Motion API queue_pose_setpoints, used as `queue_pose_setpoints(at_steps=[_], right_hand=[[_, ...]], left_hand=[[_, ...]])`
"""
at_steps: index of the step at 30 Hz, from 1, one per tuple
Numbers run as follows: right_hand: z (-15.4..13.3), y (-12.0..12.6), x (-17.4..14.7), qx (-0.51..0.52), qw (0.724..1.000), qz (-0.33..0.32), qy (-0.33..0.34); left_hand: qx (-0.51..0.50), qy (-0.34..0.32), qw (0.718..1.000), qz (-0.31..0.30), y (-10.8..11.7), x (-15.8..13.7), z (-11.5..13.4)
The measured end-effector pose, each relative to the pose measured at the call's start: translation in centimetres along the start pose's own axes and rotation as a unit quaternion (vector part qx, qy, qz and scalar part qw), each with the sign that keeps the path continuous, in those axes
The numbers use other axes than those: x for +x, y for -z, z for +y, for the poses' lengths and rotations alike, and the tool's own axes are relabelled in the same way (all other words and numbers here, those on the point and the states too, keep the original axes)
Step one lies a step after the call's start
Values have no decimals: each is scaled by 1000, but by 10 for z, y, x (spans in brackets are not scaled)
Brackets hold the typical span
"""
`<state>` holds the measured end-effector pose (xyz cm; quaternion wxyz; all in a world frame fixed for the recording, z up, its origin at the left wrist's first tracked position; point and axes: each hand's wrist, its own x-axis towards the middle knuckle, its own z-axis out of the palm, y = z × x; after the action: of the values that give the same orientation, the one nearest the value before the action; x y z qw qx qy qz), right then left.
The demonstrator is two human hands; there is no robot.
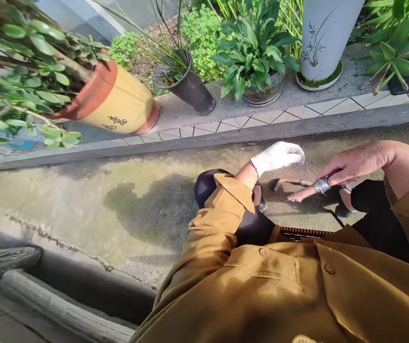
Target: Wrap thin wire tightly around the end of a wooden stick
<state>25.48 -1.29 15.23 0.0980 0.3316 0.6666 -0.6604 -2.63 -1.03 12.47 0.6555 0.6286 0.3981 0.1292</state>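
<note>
My right hand (358,163), bare, is closed around a short wooden stick (305,193) near a band of silvery wire (322,186) wound about it. The stick's rough end points left. Behind it is a second, bent piece of wood (287,181) with a small wire binding; whether it joins the held stick is hidden. My left hand (279,157), in a white knitted glove, is up and to the left of both pieces. Its fingers are pressed together and curled; anything between them is too small or hidden to make out.
Beyond my hands runs a low tiled ledge (258,119). On it are a yellow and orange pot (122,102), a dark tilted pot (197,90), a glass bowl plant (252,52), a tall white pot (324,43) and a phone-like dark slab (406,85). Concrete ground (83,190) lies below.
</note>
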Motion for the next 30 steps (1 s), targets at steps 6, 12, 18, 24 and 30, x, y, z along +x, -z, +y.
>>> queue_pose_setpoints(at_steps=[6,12,18,24,30], right_hand=[[-18,0,-10,170,953,214,127],[-19,1,13,271,874,398,70],[-15,9,23,-200,842,468,-181],[-9,8,16,-343,878,222,-249],[-7,13,-9,-107,984,-131,-61]], left_hand=[[-98,-51,993,37,-2,12,-21],[-143,-37,989,-23,-8,10,-28],[-154,-30,986,-53,-10,7,-26],[-184,-22,979,-88,-10,5,-24],[-249,1,961,-120,-11,6,-32]])
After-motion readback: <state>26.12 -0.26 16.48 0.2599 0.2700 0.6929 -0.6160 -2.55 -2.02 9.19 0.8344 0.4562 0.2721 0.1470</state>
